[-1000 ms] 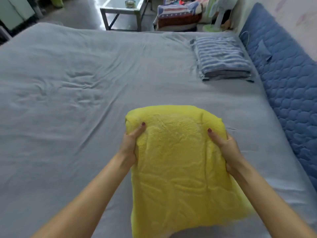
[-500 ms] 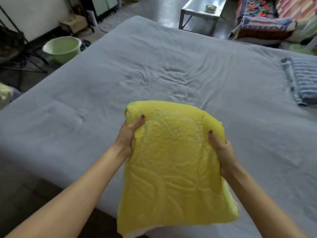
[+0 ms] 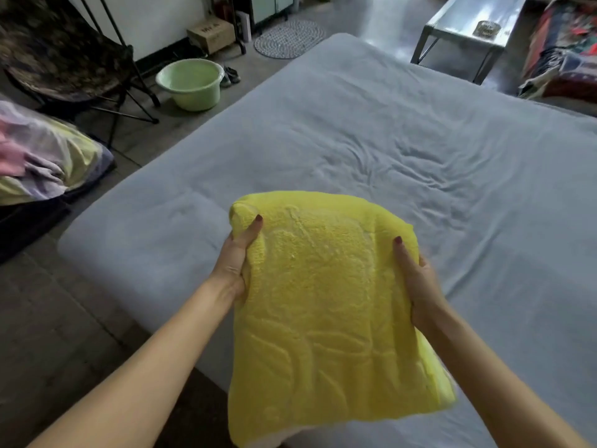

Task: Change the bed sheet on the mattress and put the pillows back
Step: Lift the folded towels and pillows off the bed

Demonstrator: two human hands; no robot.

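A fluffy bright-yellow pillow (image 3: 323, 302) stands out against the plain pale grey bed sheet (image 3: 420, 140); the plastic basin (image 3: 190, 82) is light green (its floor mat neighbour (image 3: 289, 38) speckled grey-white).

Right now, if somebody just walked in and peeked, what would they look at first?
The bright yellow pillow, held up in the middle by the left hand and right hand, each gripping a side. Behind it spreads the grey bed sheet, wrinkled in the middle. A green basin sits on the floor, upper left.
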